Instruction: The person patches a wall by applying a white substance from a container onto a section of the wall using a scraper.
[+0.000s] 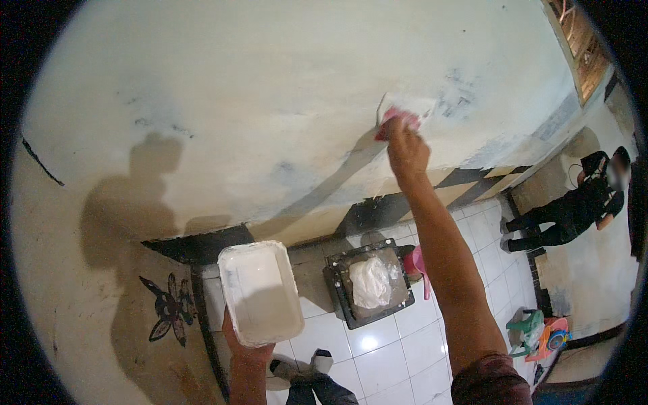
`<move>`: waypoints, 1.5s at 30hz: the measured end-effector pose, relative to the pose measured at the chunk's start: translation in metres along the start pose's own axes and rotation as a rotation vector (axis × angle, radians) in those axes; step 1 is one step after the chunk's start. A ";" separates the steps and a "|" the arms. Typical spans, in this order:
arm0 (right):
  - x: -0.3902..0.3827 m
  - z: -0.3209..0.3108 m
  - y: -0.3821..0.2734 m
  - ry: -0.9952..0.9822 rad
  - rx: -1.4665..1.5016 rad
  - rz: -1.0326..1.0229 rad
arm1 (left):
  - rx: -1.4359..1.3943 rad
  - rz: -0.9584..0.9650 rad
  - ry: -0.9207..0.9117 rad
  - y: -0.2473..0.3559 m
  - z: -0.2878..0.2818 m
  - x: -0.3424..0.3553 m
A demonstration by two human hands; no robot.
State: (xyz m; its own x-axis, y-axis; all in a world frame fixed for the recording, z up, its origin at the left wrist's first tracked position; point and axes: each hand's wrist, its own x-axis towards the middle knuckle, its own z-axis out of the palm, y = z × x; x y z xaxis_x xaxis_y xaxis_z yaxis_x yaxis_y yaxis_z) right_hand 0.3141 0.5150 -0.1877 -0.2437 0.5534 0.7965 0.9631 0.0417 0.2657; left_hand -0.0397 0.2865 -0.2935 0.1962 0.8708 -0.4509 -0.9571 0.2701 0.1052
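Note:
My right hand point(408, 152) reaches up to the wall with its fingers closed around a pinkish-red putty spreader point(389, 127), partly smeared by motion. The spreader is against the wall point(290, 88), beside a fresh white patch point(420, 105). Lower down, my left hand point(244, 343) grips the near end of a white rectangular tub point(295, 317). Whitish paste point(260, 287) coats the tub's inside, and the tub is tilted toward me. Most of the left fingers are hidden beneath it.
On the tiled floor point(378, 337) stands a dark square stand point(334, 283) bearing a white plastic bag point(371, 282). A pink dipper point(420, 260) is beside it. At the right, a person in dark clothes point(574, 209) stands near a green plastic stool point(526, 331).

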 end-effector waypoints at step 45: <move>0.056 -0.079 -0.161 -0.107 0.850 0.444 | 0.066 0.114 0.015 0.082 -0.044 -0.063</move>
State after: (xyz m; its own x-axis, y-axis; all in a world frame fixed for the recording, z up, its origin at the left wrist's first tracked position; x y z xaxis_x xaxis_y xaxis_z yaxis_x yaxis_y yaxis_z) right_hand 0.1367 0.4738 -0.1430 0.1335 0.7347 0.6651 0.7358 0.3761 -0.5632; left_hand -0.1395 0.2362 -0.2954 0.0831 0.8912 -0.4459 -0.9567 0.1966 0.2146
